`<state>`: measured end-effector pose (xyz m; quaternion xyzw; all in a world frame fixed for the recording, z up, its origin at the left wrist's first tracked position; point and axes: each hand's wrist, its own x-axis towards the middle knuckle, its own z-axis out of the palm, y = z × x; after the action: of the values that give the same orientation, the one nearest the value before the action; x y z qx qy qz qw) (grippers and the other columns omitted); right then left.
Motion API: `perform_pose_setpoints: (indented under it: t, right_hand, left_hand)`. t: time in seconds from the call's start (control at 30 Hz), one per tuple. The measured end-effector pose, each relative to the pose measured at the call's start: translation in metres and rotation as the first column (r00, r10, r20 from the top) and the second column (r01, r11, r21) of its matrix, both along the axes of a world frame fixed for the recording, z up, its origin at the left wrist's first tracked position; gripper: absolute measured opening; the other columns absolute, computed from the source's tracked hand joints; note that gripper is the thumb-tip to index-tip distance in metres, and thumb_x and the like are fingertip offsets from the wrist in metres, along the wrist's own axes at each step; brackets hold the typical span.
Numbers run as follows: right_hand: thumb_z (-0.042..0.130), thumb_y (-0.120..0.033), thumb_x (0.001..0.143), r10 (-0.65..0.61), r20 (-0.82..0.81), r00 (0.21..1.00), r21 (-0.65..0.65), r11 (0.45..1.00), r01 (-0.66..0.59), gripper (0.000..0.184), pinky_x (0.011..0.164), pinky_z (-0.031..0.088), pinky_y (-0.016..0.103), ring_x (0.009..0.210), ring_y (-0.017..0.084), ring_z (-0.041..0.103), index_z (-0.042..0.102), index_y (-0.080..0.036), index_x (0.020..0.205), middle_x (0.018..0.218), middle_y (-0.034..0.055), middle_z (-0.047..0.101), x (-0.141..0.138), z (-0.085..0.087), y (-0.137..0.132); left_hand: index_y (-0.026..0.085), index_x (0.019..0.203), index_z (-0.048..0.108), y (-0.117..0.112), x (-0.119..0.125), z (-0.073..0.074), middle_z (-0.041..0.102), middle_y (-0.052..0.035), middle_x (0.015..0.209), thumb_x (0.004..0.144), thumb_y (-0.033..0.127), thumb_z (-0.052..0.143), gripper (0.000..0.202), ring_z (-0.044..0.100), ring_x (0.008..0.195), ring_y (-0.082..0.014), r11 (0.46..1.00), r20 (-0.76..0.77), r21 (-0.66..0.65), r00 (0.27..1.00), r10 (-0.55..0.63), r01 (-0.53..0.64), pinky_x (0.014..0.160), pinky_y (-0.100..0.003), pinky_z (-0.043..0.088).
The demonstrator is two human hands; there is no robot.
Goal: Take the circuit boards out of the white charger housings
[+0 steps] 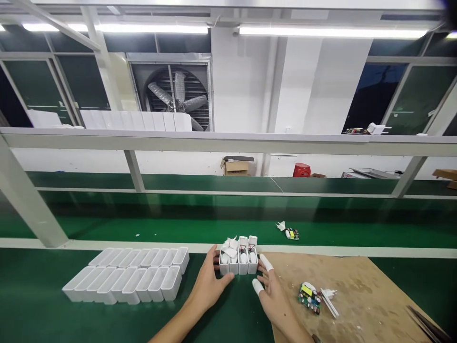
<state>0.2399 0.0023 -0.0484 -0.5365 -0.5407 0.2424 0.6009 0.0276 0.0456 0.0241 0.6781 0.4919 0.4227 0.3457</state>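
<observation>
A short row of white plastic charger cases (243, 267) stands upright on the green bench between my hands, with round white parts and wires inside. Loose white plug pieces (230, 246) lie heaped on the left cases, and white caps (247, 240) rise behind the right ones. My left hand (210, 282) is at the row's left end, its thumb in front and fingers at the side, spread apart. At the right end, my right hand (274, 293) has its fingers apart, white finger cots on two of them. Whether it touches the end case is hard to tell.
Two rows of open white cases (132, 285) sit at left. On brown cardboard (342, 281) at right lie a circuit board (309, 297), a white plug piece (329, 300) and dark tweezers (426, 324). Another small board (292, 234) lies beyond the rail (321, 250).
</observation>
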Motion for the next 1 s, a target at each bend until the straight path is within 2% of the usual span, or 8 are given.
perform_pose_setpoints:
  t: [0.17, 0.33, 0.43, 0.6, 0.73, 0.83, 0.93, 1.0]
  right_hand:
    - [0.050, -0.028, 0.092, 0.185, -0.041, 0.982, -0.047, 0.981, -0.187, 0.061, 0.114, 0.051, 0.052, 0.131, 0.028, 0.067, 0.045, -0.018, 0.153, 0.145, 0.0197, 0.064, -0.011, -0.003, -0.012]
    - [0.058, -0.025, 0.088, 0.376, 0.006, 0.927, -0.195, 0.909, -0.367, 0.064, 0.130, 0.028, 0.051, 0.150, 0.026, 0.048, 0.052, -0.024, 0.152, 0.157, 0.0102, 0.056, -0.007, -0.008, -0.016]
    - [0.054, -0.024, 0.091, 0.329, 0.077, 0.941, -0.224, 0.925, -0.306, 0.067, 0.131, 0.026, 0.051, 0.150, 0.027, 0.049, 0.046, -0.023, 0.157, 0.158, 0.0102, 0.056, -0.010, -0.007, -0.017]
    - [0.045, -0.015, 0.093, 0.172, 0.322, 0.931, -0.156, 0.980, -0.127, 0.065, 0.120, 0.047, 0.046, 0.140, 0.029, 0.059, 0.045, -0.018, 0.158, 0.147, 0.0155, 0.062, -0.022, 0.019, -0.025]
    - [0.052, -0.009, 0.085, 0.048, 0.587, 0.808, -0.077, 0.997, -0.003, 0.071, 0.110, 0.054, 0.051, 0.127, 0.035, 0.065, 0.046, -0.012, 0.156, 0.135, 0.0204, 0.067, -0.021, 0.045, -0.026]
    - [0.063, -0.018, 0.083, 0.031, 0.678, 0.734, -0.118, 0.991, 0.067, 0.065, 0.100, 0.059, 0.055, 0.113, 0.037, 0.068, 0.055, -0.013, 0.148, 0.123, 0.0173, 0.071, -0.016, 0.063, -0.023]
    - [0.075, -0.023, 0.073, 0.146, 0.773, 0.617, -0.248, 0.965, 0.083, 0.059, 0.102, 0.058, 0.052, 0.113, 0.036, 0.066, 0.066, -0.010, 0.130, 0.126, 0.0166, 0.068, -0.014, 0.073, -0.015]
    - [0.081, -0.024, 0.068, 0.237, 0.806, 0.542, -0.353, 0.928, 0.121, 0.055, 0.107, 0.056, 0.050, 0.118, 0.036, 0.063, 0.071, -0.007, 0.120, 0.130, 0.0182, 0.066, -0.017, 0.070, -0.005]
  left_hand:
    - [0.021, 0.163, 0.017, -0.025, 0.018, -0.001, 0.040, -0.0205, 0.158, 0.064, 0.039, 0.089, 0.124, 0.042, 0.151, -0.0402, 0.985, -0.035, 0.004, 0.984, 0.174, -0.174, 0.124, -0.057, 0.035]
    - [0.021, 0.166, 0.005, -0.027, 0.024, 0.006, 0.016, -0.0232, 0.171, 0.054, 0.043, 0.095, 0.145, 0.023, 0.159, -0.0457, 0.943, -0.183, 0.004, 0.926, 0.329, -0.334, 0.128, -0.058, 0.025]
    - [0.019, 0.166, 0.008, -0.019, 0.025, 0.005, 0.018, -0.0235, 0.170, 0.055, 0.049, 0.095, 0.144, 0.021, 0.159, -0.0469, 0.930, -0.257, 0.112, 0.894, 0.368, -0.350, 0.127, -0.058, 0.025]
    - [0.012, 0.162, 0.019, 0.003, 0.027, -0.004, 0.043, -0.0260, 0.154, 0.064, 0.055, 0.081, 0.124, 0.041, 0.146, -0.0488, 0.880, -0.326, 0.321, 0.832, 0.449, -0.349, 0.118, -0.061, 0.037]
    - [0.008, 0.159, 0.028, 0.022, 0.029, -0.004, 0.050, -0.0280, 0.147, 0.069, 0.056, 0.069, 0.110, 0.047, 0.140, -0.0513, 0.863, -0.427, 0.367, 0.761, 0.489, -0.348, 0.112, -0.063, 0.042]
    - [0.015, 0.162, 0.025, 0.042, 0.034, 0.007, 0.047, -0.0256, 0.149, 0.073, 0.068, 0.064, 0.111, 0.047, 0.141, -0.0523, 0.871, -0.470, 0.321, 0.737, 0.487, -0.371, 0.110, -0.063, 0.045]
    - [0.025, 0.163, 0.021, 0.074, 0.046, 0.024, 0.044, -0.0213, 0.153, 0.069, 0.076, 0.068, 0.117, 0.047, 0.140, -0.0545, 0.864, -0.444, 0.288, 0.742, 0.503, -0.413, 0.109, -0.065, 0.047]
    - [0.032, 0.163, 0.019, 0.102, 0.056, 0.032, 0.040, -0.0181, 0.156, 0.067, 0.078, 0.071, 0.119, 0.045, 0.140, -0.0557, 0.845, -0.393, 0.292, 0.750, 0.533, -0.448, 0.108, -0.067, 0.047]
